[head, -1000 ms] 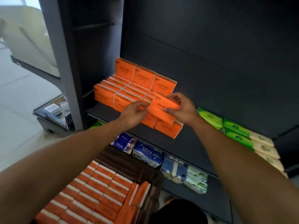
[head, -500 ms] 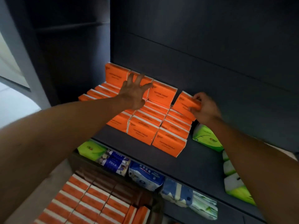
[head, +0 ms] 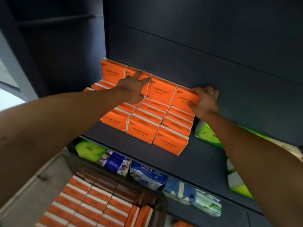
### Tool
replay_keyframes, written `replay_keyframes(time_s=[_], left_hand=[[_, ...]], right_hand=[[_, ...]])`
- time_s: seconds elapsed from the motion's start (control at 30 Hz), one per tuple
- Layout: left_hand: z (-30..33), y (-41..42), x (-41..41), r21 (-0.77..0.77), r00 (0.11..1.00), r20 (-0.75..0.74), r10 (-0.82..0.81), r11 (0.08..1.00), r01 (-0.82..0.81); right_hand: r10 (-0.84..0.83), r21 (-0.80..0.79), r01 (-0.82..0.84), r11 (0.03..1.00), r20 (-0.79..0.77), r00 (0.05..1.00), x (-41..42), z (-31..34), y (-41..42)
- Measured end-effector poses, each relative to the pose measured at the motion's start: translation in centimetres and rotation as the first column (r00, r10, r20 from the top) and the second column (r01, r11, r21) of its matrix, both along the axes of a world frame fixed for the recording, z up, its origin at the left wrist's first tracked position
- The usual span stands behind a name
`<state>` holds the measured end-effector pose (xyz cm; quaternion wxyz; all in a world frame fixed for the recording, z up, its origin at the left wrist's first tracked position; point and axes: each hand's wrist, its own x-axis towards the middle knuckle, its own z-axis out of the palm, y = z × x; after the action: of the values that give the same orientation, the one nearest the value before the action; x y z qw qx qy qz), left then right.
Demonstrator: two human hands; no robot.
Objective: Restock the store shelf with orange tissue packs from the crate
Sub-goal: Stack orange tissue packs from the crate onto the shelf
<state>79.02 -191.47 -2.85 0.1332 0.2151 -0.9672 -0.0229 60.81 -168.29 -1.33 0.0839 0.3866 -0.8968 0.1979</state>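
Pretty dim overall. The dark shelf unit (head: 213, 46) soaks up most of the light, and its upper left recess is nearly black with no detail. Daylight comes in from the far left of the shelf unit, where a pale strip is blown out to white. The orange tissue packs (head: 142, 126) on the shelf are the brightest, sharpest thing, print readable on the front ones. Below the shelf unit, the crate (head: 101, 163) and its contents are smeared with motion blur. Wide-angle warp bends the shelf unit's edges and stretches both forearms near the frame sides. Soft shadow sits under the arms.
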Motion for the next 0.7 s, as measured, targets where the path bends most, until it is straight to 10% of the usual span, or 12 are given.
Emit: replay_keyframes(time_s=[0.3,0.7], left_hand=[[3.9,3.7,4.4,0.103,1.0,-0.016,0.027,0.994,-0.025],[-2.5,14.6,15.2,0.218,0.96,-0.272,-0.07,0.967,0.133]], right_hand=[[-0.047,-0.036,0.046,0.998,-0.026,0.999,5.7,1.6,1.3],[0.209,-0.078,-0.194,0.978,0.36,0.909,21.8,-7.0,4.5]])
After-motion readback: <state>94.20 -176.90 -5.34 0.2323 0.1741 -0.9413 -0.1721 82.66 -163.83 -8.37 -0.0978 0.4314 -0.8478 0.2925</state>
